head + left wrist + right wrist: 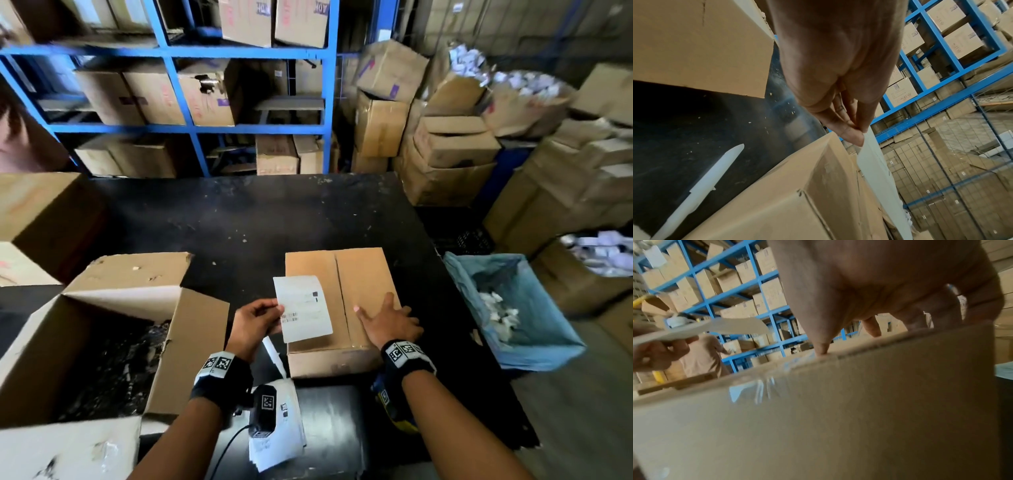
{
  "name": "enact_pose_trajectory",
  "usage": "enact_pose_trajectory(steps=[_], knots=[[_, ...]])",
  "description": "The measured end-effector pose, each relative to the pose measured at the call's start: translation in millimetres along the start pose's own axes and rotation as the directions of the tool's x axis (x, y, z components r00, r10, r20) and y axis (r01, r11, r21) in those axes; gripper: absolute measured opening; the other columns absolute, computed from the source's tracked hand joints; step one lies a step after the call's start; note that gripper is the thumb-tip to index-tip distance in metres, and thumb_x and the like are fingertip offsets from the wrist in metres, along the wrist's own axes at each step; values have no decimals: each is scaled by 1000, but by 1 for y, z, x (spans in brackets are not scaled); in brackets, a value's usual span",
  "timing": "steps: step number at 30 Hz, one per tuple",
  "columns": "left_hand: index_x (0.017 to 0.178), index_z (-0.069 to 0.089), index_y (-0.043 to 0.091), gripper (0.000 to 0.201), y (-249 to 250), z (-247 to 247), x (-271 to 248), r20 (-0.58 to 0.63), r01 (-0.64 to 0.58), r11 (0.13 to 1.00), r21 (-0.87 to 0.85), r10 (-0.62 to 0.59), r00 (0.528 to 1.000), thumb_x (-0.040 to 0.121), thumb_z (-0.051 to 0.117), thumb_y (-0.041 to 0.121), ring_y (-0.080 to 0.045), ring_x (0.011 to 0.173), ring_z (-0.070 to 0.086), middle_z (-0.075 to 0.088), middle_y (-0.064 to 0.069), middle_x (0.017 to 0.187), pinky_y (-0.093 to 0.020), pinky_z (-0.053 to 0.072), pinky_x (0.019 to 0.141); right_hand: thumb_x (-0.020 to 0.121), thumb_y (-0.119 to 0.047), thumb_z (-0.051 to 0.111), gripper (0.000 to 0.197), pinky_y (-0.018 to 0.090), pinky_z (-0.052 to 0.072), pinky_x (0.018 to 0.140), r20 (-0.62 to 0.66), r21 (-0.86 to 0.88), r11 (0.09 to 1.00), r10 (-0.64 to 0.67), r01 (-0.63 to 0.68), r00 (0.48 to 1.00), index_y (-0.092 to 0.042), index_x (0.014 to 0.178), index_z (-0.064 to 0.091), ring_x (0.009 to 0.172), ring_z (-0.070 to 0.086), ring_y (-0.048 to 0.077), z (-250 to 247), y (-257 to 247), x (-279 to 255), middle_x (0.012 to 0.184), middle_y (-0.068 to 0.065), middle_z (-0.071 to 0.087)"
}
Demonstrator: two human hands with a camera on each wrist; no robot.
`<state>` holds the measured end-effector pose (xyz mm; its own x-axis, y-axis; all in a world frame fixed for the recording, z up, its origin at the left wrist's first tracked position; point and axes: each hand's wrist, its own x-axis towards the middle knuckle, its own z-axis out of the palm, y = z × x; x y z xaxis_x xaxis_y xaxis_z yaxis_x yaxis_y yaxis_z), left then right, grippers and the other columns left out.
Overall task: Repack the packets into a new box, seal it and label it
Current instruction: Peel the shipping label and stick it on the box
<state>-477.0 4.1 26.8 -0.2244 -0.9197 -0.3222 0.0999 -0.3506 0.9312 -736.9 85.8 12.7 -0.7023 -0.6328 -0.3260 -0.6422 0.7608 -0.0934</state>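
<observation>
Box, closed, clear tape over its centre seam, sits on the black tabletop directly under both hands. Right hand lies flat on the top, fingers spread and straight, holding nothing, just bracing the box. Label hangs above the left half of the lid, not stuck yet. Left hand grip: thumb and fingertips pinching the label's near-left edge.

Sealing looks done; labelling is the step in hand. Suggest: land one label edge first on the left flap, clear of the seam, then wipe flat toward the far edge to avoid bubbles. Keep the barcode off the tape. Right hand could do the smoothing. Can't tell whether the backing is off.
</observation>
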Motion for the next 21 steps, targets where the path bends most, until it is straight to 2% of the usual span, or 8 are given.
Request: enact_pose_trajectory(steps=[2, 4, 5, 7, 9, 12, 17, 21], knots=[[102, 70, -3, 13, 2, 2, -1, 16, -5, 1000, 25, 5, 1000, 89, 70, 0, -23, 79, 74, 77, -16, 96, -26, 61, 65, 84, -86, 33, 90, 59, 34, 107, 10, -22, 1000, -4, 4, 1000, -25, 150, 28, 131, 44, 48, -7, -5, -3, 148, 24, 40], [102, 70, -1, 13, 3, 6, -1, 43, -14, 999, 46, 12, 999, 89, 70, 1, -23, 81, 74, 77, -14, 96, -28, 62, 68, 91, -77, 34, 80, 61, 31, 109, -80, 16, 993, -113, 115, 990, -20, 146, 39, 135, 41, 43, -13, -10, -6, 150, 20, 39], [102, 70, 0, 13, 4, 7, -1, 55, -19, 998, 52, 16, 998, 89, 70, 1, -23, 81, 74, 78, -14, 96, -29, 62, 69, 96, -71, 34, 71, 57, 35, 108, -137, 88, 972, -204, 217, 969, -18, 142, 45, 133, 45, 39, -16, -14, -7, 146, 16, 44], [103, 71, 1, 14, 5, 12, -1, 70, -20, 999, 47, 17, 997, 89, 70, 1, -21, 79, 74, 78, -13, 94, -28, 61, 68, 102, -59, 39, 55, 47, 49, 99, -150, 367, 841, -369, 398, 917, -15, 129, 57, 118, 61, 31, -22, -21, -9, 128, 11, 62], [104, 71, 1, 15, 4, 15, 0, 72, -21, 998, 55, 17, 997, 88, 71, 1, -17, 77, 74, 78, -12, 93, -26, 59, 64, 103, -53, 45, 47, 39, 57, 86, -2, 699, 646, -429, 308, 903, -13, 115, 65, 96, 72, 26, -31, -30, -12, 108, 9, 74], [105, 71, 3, 17, 1, 18, 3, 65, -12, 996, 85, 6, 998, 88, 72, 3, -16, 80, 75, 78, -10, 94, -24, 57, 63, 101, -43, 58, 37, 31, 57, 70, 120, 881, 460, -438, 107, 891, -9, 107, 72, 79, 72, 20, -41, -35, -10, 95, 5, 79], [104, 71, 3, 16, 0, 22, 7, 25, 1, 995, 97, -4, 1000, 88, 73, 3, -23, 87, 75, 78, -12, 95, -32, 60, 72, 95, -16, 71, 11, 34, 60, 69, 111, 906, 409, -476, 108, 872, -6, 98, 76, 76, 71, 25, -43, -35, -1, 93, 13, 79], [101, 71, 3, 14, 1, 23, 14, -8, -1, 986, 165, 2, 1000, 87, 73, 1, -26, 89, 76, 78, -11, 92, -38, 61, 80, 92, -4, 71, 6, 36, 61, 67, 78, 902, 409, -472, 140, 878, -2, 95, 76, 69, 69, 22, -42, -43, 3, 91, 18, 78]])
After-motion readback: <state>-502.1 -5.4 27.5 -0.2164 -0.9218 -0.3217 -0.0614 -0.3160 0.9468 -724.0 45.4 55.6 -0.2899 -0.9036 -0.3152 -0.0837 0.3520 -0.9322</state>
